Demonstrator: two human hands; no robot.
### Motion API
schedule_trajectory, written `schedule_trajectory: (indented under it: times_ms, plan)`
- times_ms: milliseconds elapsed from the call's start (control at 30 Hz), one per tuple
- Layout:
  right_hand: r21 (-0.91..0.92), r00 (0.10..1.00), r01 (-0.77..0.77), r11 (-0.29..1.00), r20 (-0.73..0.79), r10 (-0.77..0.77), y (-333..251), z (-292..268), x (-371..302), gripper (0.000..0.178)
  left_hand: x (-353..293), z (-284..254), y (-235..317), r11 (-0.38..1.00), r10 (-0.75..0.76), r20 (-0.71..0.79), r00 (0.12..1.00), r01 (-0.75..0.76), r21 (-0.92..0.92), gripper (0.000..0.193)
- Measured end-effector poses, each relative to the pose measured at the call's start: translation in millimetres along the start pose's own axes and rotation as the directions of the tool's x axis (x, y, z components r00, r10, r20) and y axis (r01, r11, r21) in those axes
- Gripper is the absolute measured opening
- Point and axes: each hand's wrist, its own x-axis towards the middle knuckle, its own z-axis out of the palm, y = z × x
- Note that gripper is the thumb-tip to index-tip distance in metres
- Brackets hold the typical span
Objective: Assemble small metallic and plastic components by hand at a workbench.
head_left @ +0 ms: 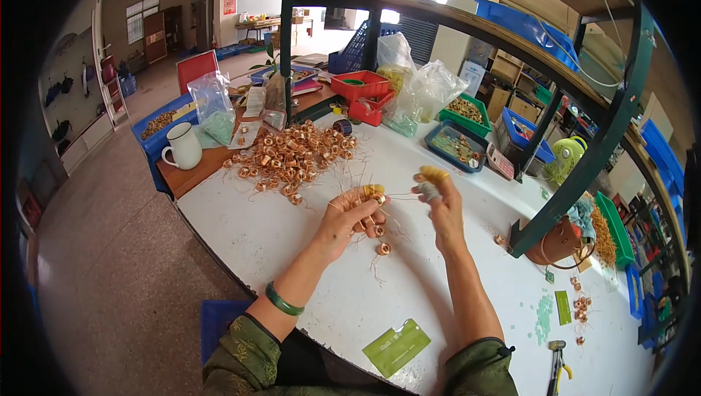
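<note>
My left hand is closed around a few small copper wire coils, one of them a copper coil pinched at the fingertips. Thin wire leads stretch from it towards my right hand, whose fingers are pressed together at their ends, slightly blurred. Yellow covers wrap fingertips on both hands. Just below my left hand, a loose coil rests on the white table. Beyond it to the left lies a large heap of copper coils with wire ends sticking out.
A white mug stands at the left edge. Red bins, plastic bags and a dark tray line the back. At right are a shelf post, a brown basket and pliers. A green packet lies in front.
</note>
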Motion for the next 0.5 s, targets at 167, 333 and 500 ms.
schedule_trajectory:
  times_ms: [167, 333, 500]
  plan:
    - [-0.015, 0.996, -0.015, 1.0, -0.087, 0.014, -27.9, 2.6, -3.2, 0.038, -3.1, 8.7, -1.6, 0.963, -0.034, -0.041, 0.999, 0.043, 0.265, 0.021]
    - [-0.281, 0.991, 0.073, 0.957, 0.13, -0.037, -25.9, 20.9, -13.0, 0.036, -4.7, 15.9, -6.2, 0.935, 0.012, -0.058, 0.998, 0.009, 0.355, 0.019]
    - [-0.327, 0.973, 0.023, 0.945, 0.223, 0.053, -31.3, 22.8, -14.3, 0.033, -6.3, 11.6, -6.7, 0.894, 0.014, -0.052, 0.999, 0.011, 0.448, 0.02]
